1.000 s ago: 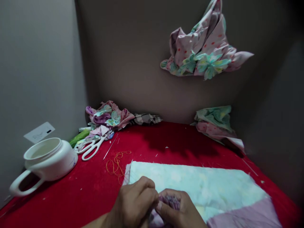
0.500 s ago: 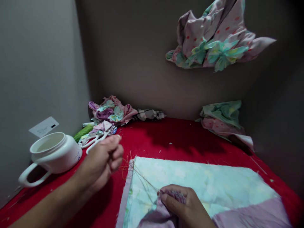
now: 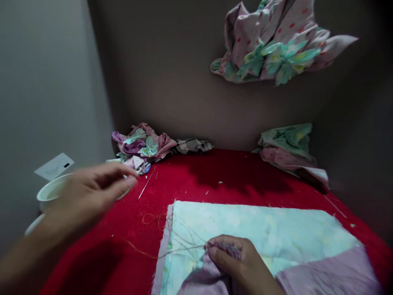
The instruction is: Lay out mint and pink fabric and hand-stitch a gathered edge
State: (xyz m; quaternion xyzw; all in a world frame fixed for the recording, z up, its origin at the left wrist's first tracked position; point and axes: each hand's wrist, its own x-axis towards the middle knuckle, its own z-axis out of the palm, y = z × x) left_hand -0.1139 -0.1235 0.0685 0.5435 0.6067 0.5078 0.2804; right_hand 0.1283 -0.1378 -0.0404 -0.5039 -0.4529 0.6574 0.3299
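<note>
My right hand (image 3: 235, 262) is closed on gathered mauve fabric (image 3: 202, 278), pinching it between thumb and fingers. Brownish thread (image 3: 181, 248) trails leftward from the pinch, over a pale aqua patterned cloth (image 3: 233, 221) and onto the red surface. My left hand (image 3: 95, 188), blurred by motion, is raised at the left with fingers stretched forward and thumb apart. I see nothing held in it. It covers most of the white-handled scissors, with a bit of the handle (image 3: 125, 194) showing under the fingers. A thin needle-like piece (image 3: 146, 182) lies on the red cloth nearby.
A white mug (image 3: 50, 192) stands at the left, partly behind my arm. Floral fabric scraps (image 3: 144, 141) are piled at the back left, folded fabric (image 3: 287, 143) at the back right. Spotted fabric with bows (image 3: 276, 49) hangs on the back wall. Red cloth (image 3: 227, 170) covers the table.
My left hand has moved left, toward the scissors, and its fingers have gone from curled to stretched out. The thread now hangs slack to the left. My right hand keeps its hold.
</note>
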